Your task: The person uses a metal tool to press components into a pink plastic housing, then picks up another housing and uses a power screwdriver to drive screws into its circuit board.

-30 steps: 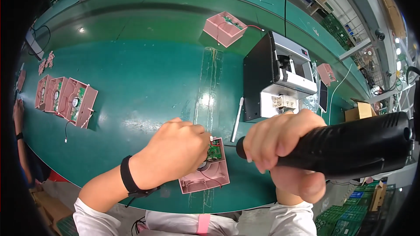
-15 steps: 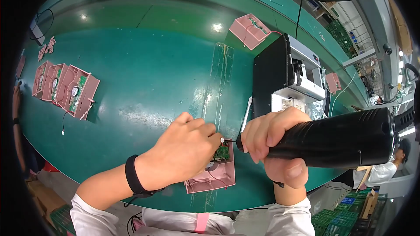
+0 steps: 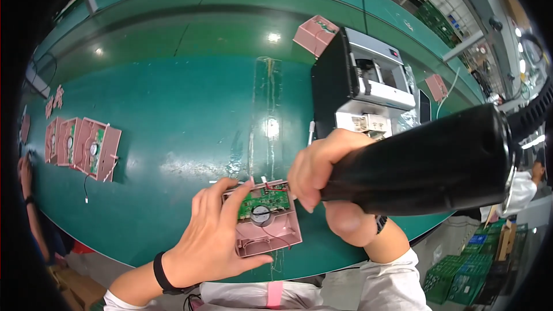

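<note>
"Where are the person's hands?"

"Apart from each other, with the open pink plastic box between them, near the table's close edge. The left hand is spread at the box's left side, fingers over the left wall and far left corner, thumb along the near edge. Whether it is gripping hard, one cannot tell."

"And the right hand?"

"Clamped round a thick black cylindrical hand tool with a ribbed black cable at its back end. The fingertips are just beside the box's far right corner — contact cannot be made out, and the tool's front end is hidden behind the hand."

"What does the box hold?"

"A green circuit board in the far half, a round silvery disc near the middle, and thin dark red wire across the near half. A small white connector is at the far rim."

"What else is on the green table?"

"Beyond the right hand, a black and silver boxy machine, with a slim white stick beside it. Well off to the left, three similar pink boxes in a row, and past them a co-worker's hand at the edge."
</note>
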Demonstrator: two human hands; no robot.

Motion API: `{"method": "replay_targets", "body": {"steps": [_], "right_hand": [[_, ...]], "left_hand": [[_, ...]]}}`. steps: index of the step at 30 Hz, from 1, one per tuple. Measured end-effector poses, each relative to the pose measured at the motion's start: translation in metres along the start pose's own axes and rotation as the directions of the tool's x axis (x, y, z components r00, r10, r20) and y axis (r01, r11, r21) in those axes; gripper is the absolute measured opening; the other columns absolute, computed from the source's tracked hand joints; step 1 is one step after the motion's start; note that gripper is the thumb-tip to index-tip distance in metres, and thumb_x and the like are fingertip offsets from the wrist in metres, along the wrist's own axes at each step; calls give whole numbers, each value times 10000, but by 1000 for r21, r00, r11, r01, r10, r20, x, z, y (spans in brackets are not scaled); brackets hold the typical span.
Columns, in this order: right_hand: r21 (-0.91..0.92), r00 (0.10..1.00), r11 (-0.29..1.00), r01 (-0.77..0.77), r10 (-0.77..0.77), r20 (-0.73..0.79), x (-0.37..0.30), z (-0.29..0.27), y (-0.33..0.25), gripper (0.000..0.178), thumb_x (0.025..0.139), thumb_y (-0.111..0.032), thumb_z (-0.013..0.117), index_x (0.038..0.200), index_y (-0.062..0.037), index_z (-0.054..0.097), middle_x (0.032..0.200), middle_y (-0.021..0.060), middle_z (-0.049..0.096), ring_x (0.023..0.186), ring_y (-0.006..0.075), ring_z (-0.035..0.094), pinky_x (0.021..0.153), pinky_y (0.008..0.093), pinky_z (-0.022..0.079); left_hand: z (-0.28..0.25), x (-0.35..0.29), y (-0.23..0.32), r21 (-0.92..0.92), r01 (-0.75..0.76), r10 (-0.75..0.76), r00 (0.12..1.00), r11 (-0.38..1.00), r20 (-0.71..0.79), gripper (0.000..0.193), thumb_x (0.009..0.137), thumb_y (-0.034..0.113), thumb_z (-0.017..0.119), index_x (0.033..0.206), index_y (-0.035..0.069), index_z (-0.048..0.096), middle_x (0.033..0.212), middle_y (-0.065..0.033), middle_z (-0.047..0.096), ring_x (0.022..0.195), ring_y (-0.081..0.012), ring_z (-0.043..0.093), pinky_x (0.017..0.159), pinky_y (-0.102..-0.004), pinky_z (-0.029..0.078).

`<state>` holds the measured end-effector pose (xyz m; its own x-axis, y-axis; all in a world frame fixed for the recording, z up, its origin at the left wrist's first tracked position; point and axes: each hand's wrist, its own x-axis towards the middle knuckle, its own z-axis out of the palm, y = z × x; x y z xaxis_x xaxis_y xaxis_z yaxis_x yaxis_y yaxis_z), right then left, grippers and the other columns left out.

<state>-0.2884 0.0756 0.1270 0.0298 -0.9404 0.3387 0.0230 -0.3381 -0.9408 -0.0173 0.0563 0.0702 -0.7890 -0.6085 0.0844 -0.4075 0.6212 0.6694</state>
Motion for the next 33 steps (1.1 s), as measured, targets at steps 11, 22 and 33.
{"method": "replay_targets", "body": {"steps": [11, 22, 33], "right_hand": [[-131, 924, 939, 318, -338, -180, 9, -54, -35, 517, 950, -557, 663, 913, -70, 492, 661, 32, 520, 541, 170, 526, 552, 362, 480], [-111, 954, 981, 158, -180, -240, 16, -89, -20, 502, 943, -561, 606, 885, -76, 488, 603, 37, 493, 438, 156, 448, 483, 357, 432], [173, 971, 956, 235, -223, -83, 1, 3, -40, 530, 916, -550, 749, 917, -70, 524, 636, 44, 569, 474, 178, 562, 495, 364, 515]], "left_hand": [[14, 29, -11, -135, 24, -23, 1000, 991, 5, 1192, 635, 266, 1001, 1576, 33, 307, 1446, -256, 387, 1349, -480, 421, 1138, -563, 356], [31, 50, -11, -130, -50, 51, 999, 990, 0, 1137, 588, 255, 1024, 1508, 74, 381, 1443, -227, 386, 1363, -445, 412, 1144, -555, 353], [29, 46, -14, -261, -85, 72, 996, 962, -61, 1053, 633, 253, 997, 1498, 81, 421, 1433, -200, 418, 1362, -436, 433, 1141, -534, 321]]}}
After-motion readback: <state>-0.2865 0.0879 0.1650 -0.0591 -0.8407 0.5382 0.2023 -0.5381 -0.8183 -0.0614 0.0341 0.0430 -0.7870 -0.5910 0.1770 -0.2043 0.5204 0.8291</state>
